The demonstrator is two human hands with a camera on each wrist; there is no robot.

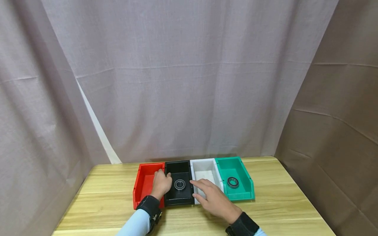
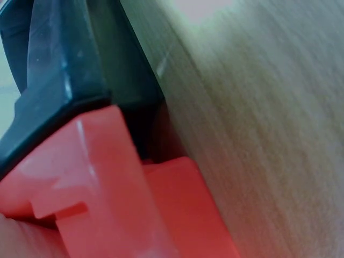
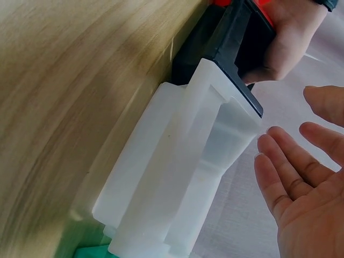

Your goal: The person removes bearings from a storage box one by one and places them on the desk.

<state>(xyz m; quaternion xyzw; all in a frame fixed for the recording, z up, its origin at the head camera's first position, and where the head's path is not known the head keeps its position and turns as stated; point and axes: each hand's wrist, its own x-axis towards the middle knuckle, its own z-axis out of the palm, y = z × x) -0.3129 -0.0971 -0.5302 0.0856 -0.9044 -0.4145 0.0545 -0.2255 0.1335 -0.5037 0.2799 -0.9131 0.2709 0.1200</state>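
Observation:
Four joined plastic bins stand in a row: red (image 1: 143, 183), black (image 1: 178, 200), white (image 1: 203, 166) and green (image 1: 240, 195). My left hand (image 1: 160, 184) straddles the adjoining walls of the red and black bins, gripping them with the thumb on the black side; its fingertips are hidden. A ring-shaped bearing (image 1: 179, 184) lies in the black bin. Another bearing (image 1: 233, 182) is in the green bin. My right hand (image 3: 306, 185) hovers by the white bin with fingers spread and holds nothing. Part of the red bin's inside is hidden by my left hand.
The bins rest on a light wooden table (image 1: 103, 186), toward its back edge. Grey curtains (image 1: 177, 82) hang behind the table and on its left. A brown fabric wall (image 1: 333, 147) stands on the right.

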